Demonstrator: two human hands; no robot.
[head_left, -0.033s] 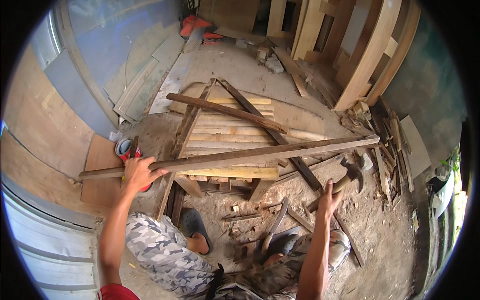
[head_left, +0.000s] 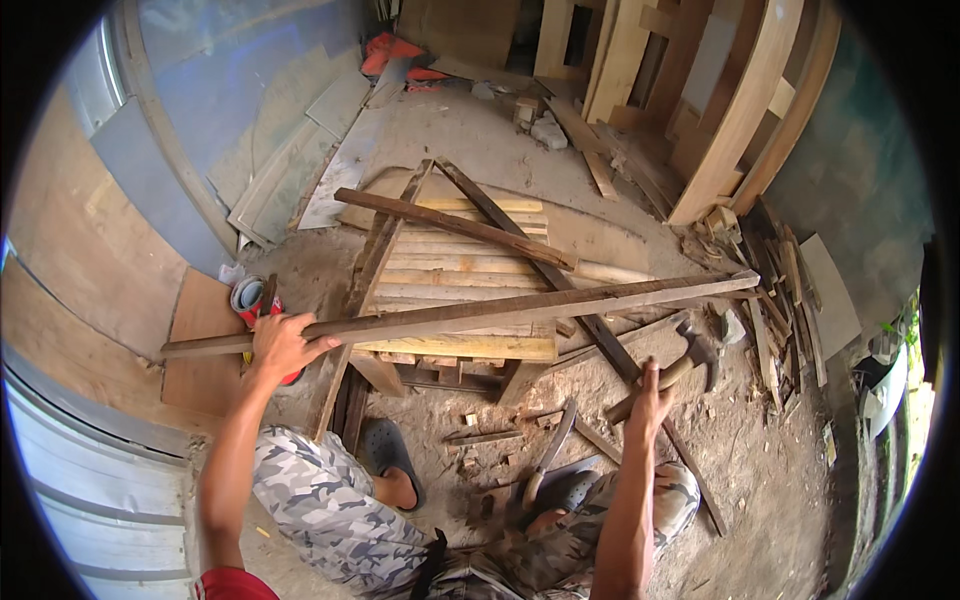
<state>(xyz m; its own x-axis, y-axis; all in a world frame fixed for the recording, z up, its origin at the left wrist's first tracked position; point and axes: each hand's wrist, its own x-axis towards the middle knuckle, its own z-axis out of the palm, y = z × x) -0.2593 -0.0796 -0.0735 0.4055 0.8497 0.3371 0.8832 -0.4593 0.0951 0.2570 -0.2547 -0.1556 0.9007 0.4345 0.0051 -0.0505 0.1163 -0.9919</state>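
My left hand (head_left: 283, 346) grips a long squared wooden beam (head_left: 520, 308) near its left end, thumb along the near side. The beam slants across a low slatted wooden bench (head_left: 462, 347) and rises to the right. In my right hand (head_left: 650, 400) is a claw hammer (head_left: 696, 354), held by its wooden handle with the head up and to the right, apart from the beam. Beneath the beam, a weathered plank (head_left: 378, 262) lies along the bench's left side. A dark strip (head_left: 600, 338) crosses to the right, and a shorter brown piece (head_left: 470, 229) lies over both.
A bladed tool with a pale handle (head_left: 545, 455) lies between my feet among wood offcuts. A red and white container (head_left: 248, 294) stands left of the bench. Scrap wood (head_left: 775, 300) is piled along the right wall. Tall wooden frames (head_left: 740, 110) lean at the back right.
My right hand and the hammer have shifted slightly left and down. The left hand and beam have barely moved.
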